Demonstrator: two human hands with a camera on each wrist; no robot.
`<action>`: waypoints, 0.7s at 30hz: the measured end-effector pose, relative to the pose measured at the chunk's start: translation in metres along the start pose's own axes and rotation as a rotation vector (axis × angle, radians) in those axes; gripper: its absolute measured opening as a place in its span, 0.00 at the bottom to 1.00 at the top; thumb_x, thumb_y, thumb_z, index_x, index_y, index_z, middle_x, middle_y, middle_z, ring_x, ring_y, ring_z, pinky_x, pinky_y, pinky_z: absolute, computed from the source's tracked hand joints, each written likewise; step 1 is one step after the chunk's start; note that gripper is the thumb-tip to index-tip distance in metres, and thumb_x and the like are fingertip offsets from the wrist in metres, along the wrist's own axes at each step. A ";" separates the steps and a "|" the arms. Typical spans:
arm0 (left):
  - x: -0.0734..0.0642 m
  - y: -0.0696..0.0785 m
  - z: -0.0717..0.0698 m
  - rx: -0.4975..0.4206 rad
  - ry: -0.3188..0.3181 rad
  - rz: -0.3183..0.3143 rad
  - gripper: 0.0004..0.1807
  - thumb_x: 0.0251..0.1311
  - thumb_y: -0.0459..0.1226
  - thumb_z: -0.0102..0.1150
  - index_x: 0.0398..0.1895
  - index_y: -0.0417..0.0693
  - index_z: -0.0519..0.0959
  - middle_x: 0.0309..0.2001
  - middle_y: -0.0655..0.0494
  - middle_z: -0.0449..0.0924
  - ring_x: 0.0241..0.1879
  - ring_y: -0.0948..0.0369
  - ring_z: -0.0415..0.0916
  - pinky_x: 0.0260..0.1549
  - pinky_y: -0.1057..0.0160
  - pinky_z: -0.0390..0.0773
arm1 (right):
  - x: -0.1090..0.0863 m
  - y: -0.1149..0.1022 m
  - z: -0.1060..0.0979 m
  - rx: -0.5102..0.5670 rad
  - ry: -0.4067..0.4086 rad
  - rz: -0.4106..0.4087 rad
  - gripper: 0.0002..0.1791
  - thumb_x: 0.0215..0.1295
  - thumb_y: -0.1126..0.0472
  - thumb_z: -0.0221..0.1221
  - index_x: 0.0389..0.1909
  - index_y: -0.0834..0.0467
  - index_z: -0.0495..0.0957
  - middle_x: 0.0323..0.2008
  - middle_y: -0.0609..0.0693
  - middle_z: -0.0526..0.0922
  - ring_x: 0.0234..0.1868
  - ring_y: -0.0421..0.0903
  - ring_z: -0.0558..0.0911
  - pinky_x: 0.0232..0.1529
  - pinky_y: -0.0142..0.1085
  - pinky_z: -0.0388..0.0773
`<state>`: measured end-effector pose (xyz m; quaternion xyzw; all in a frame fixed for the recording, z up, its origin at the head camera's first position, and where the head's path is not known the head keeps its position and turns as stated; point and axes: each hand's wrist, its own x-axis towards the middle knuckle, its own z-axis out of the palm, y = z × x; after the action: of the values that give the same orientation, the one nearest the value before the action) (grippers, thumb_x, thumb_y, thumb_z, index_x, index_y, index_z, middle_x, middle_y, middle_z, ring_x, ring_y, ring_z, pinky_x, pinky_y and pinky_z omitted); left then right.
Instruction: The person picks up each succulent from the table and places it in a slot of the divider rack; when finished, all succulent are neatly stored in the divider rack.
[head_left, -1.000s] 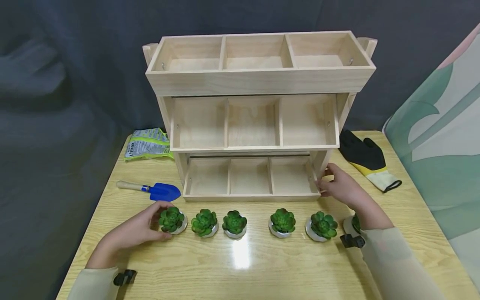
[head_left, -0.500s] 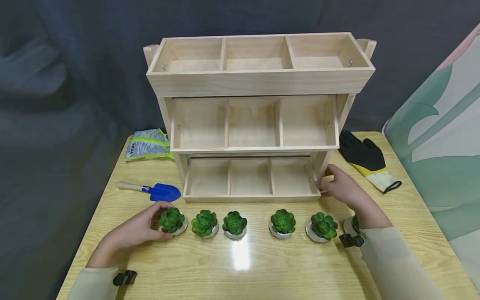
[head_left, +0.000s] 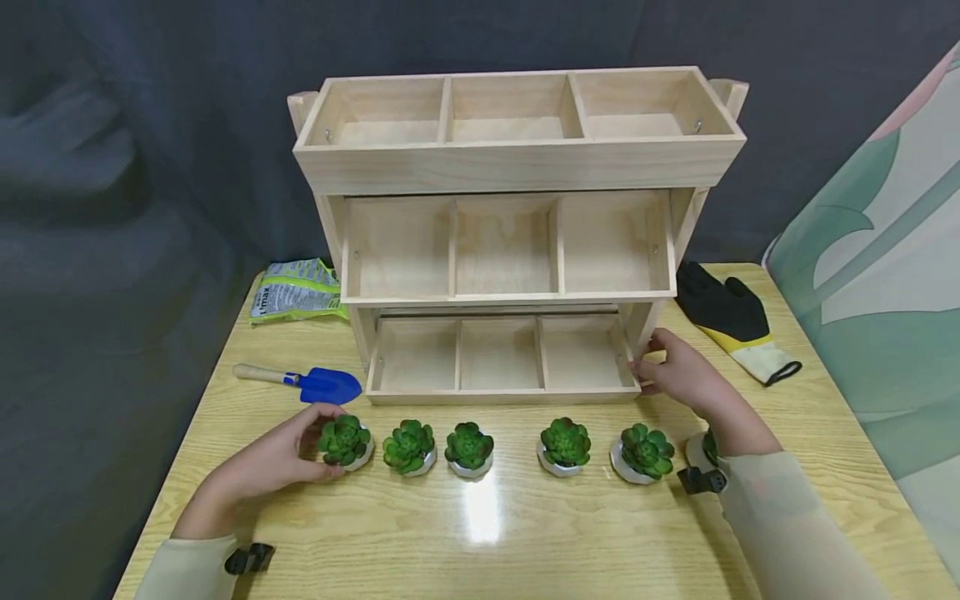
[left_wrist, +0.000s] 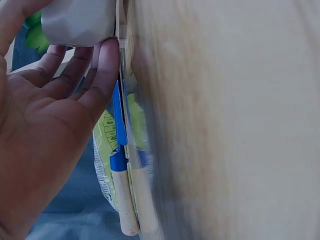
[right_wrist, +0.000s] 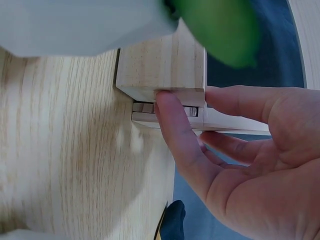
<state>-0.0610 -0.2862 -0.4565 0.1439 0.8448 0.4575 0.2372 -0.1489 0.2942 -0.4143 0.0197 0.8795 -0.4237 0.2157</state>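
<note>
At the left of the head view my left hand (head_left: pixel 281 450) has its thumb and fingers around a small potted succulent (head_left: pixel 345 439). In the left wrist view the fingers curl against its pale pot (left_wrist: pixel 77 22), which stands at table level. A three-tier wooden planter stand (head_left: pixel 517 169), each tier split into three bare compartments, rises at the back. My right hand (head_left: pixel 682 379) grips its lower right side. In the right wrist view the thumb (right_wrist: pixel 177 130) presses the end of the bottom box while the other fingers go behind the leg.
More potted succulents (head_left: pixel 408 446) line the table's middle; one pot (head_left: pixel 697 452) is partly behind my right wrist. A blue trowel (head_left: pixel 328 386) and a green-white bag (head_left: pixel 296 292) lie left of the stand. A black-yellow glove (head_left: pixel 727 308) lies right.
</note>
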 end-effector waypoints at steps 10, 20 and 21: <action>-0.004 0.000 -0.004 -0.074 0.019 0.021 0.40 0.62 0.38 0.77 0.73 0.41 0.65 0.63 0.40 0.76 0.55 0.68 0.80 0.53 0.70 0.81 | 0.000 0.002 0.000 0.009 0.002 -0.020 0.39 0.81 0.62 0.55 0.83 0.71 0.48 0.69 0.75 0.66 0.63 0.71 0.82 0.51 0.51 0.92; -0.006 0.012 -0.011 -0.137 0.052 0.071 0.39 0.62 0.31 0.74 0.73 0.38 0.64 0.65 0.34 0.69 0.54 0.66 0.82 0.49 0.67 0.86 | 0.001 0.004 -0.001 0.020 0.002 -0.019 0.40 0.81 0.61 0.56 0.83 0.69 0.49 0.69 0.74 0.66 0.64 0.71 0.81 0.52 0.50 0.92; -0.005 0.014 -0.012 -0.144 0.055 0.076 0.39 0.62 0.30 0.74 0.73 0.38 0.64 0.66 0.33 0.69 0.54 0.66 0.82 0.48 0.66 0.86 | 0.001 0.004 -0.001 0.020 0.003 -0.018 0.39 0.81 0.61 0.56 0.83 0.69 0.49 0.69 0.74 0.66 0.64 0.70 0.82 0.52 0.49 0.92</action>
<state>-0.0626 -0.2894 -0.4382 0.1459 0.8097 0.5296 0.2064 -0.1493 0.2975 -0.4170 0.0145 0.8757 -0.4343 0.2104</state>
